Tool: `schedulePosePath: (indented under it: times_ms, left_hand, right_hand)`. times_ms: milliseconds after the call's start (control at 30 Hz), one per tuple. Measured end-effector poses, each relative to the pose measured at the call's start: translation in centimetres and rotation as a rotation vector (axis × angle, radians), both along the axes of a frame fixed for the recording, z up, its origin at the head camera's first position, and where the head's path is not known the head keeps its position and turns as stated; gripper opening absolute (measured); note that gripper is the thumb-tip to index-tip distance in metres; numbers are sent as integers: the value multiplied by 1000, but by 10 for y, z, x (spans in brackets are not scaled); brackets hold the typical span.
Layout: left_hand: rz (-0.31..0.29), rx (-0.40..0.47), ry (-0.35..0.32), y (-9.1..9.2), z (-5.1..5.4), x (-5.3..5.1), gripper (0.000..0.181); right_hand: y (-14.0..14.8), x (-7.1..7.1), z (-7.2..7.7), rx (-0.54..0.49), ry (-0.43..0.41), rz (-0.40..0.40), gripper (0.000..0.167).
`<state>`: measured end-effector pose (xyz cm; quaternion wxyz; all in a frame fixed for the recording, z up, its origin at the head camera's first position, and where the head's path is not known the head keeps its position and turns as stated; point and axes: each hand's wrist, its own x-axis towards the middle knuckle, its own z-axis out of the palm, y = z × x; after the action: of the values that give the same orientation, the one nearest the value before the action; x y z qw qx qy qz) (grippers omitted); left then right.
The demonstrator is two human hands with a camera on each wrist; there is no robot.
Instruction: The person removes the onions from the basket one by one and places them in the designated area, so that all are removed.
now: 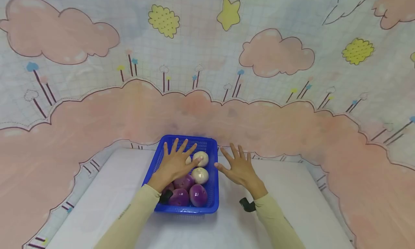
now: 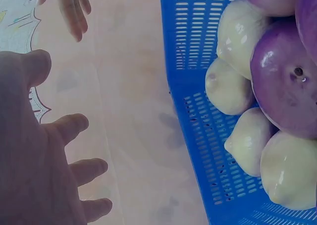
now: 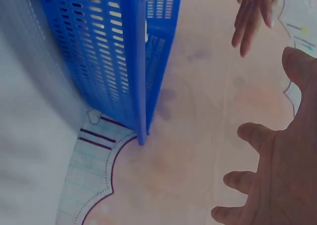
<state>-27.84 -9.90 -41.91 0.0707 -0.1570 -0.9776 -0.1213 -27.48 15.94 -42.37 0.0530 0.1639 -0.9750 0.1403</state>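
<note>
A blue plastic basket (image 1: pixel 212 202) stands on the white table. Inside it lie several glossy, round purple pieces of produce (image 1: pixel 198 195) and several cream-white ones (image 1: pixel 200 175), some with a small pointed tip. Their exact kind is unclear. My left hand (image 1: pixel 176 164) is held over the basket with its fingers spread, hiding part of the contents. To the right of the basket, my right hand (image 1: pixel 239 169) is raised above the table, fingers also spread. Neither hand holds anything. In the left wrist view the left hand (image 2: pixel 44 150) appears apart from the basket wall.
The white tabletop (image 1: pixel 291 206) extends to both sides of the basket. Behind it hangs a cloth (image 1: pixel 201 112) printed with pink clouds and stars. A dark strap piece (image 1: pixel 248 205) shows at the right wrist, over a pale sleeve (image 1: pixel 275 220).
</note>
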Motion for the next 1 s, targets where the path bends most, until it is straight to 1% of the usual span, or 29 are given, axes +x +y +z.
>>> schedulePosePath:
  times_ms: [167, 367, 500, 600, 700, 800, 1000]
  left_hand:
    - [6, 5, 12, -7, -2, 2, 69]
    - [29, 0, 31, -16, -5, 8, 69]
    - [34, 21, 20, -23, -7, 11, 69]
    - [43, 19, 19, -29, -9, 13, 70]
    - [52, 16, 36, -34, -10, 15, 71]
    - [64, 29, 37, -39, -10, 17, 72]
    - [80, 38, 29, -47, -10, 19, 67]
  right_hand:
    - [-7, -1, -2, 24, 11, 28, 76]
    - [-17, -1, -3, 47, 17, 63, 76]
    - [-24, 0, -3, 49, 35, 80, 74]
    - [-28, 1, -5, 48, 32, 85, 74]
    - [-32, 1, -7, 43, 33, 94, 74]
    - [-35, 2, -8, 36, 37, 112, 75]
    - [-40, 2, -10, 24, 37, 135, 73]
